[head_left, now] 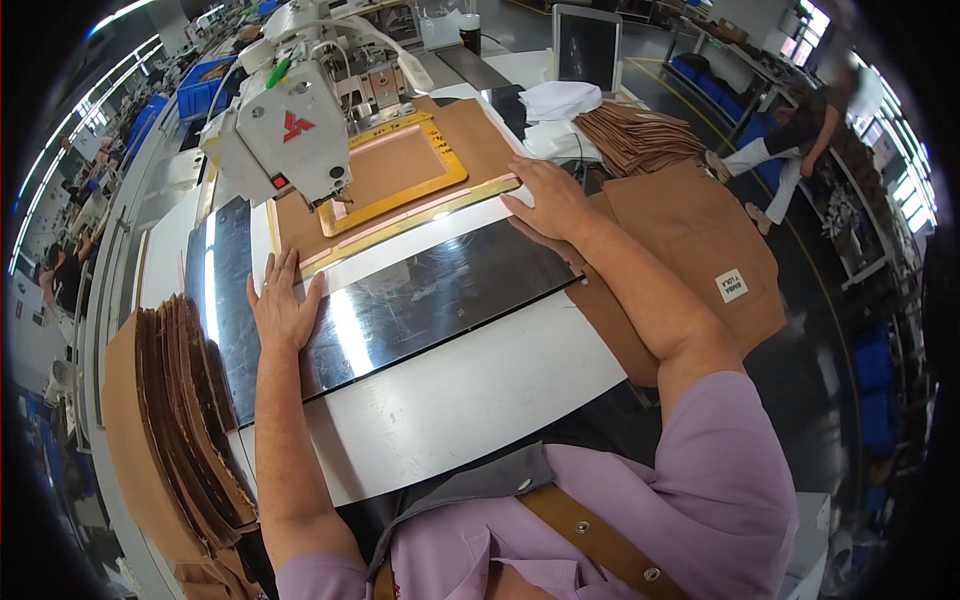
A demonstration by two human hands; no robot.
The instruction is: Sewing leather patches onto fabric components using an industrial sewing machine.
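Observation:
A tan brown panel point(489, 131) lies on the sewing machine's bed, with a yellow rectangular frame point(448, 155) on top of it. Along the panel's near side runs a yellow strip with pinkish edging point(425, 213). My left hand point(284, 308) rests flat at the strip's left end, fingers spread over the shiny metal plate point(440, 290). At the strip's right end is my right hand point(550, 200), its thumb and fingers apart against the corner. The white sewing machine head point(285, 130) overhangs the frame's left side. Its needle area is partly hidden.
Stacked brown pieces point(175, 400) stand on edge at the left. More brown panels point(690, 260) hang at the right, below a folded brown pile point(640, 137) and white cloth point(560, 100). Behind are a dark screen point(587, 48) and a blue bin point(205, 88). A person point(800, 130) sits far right.

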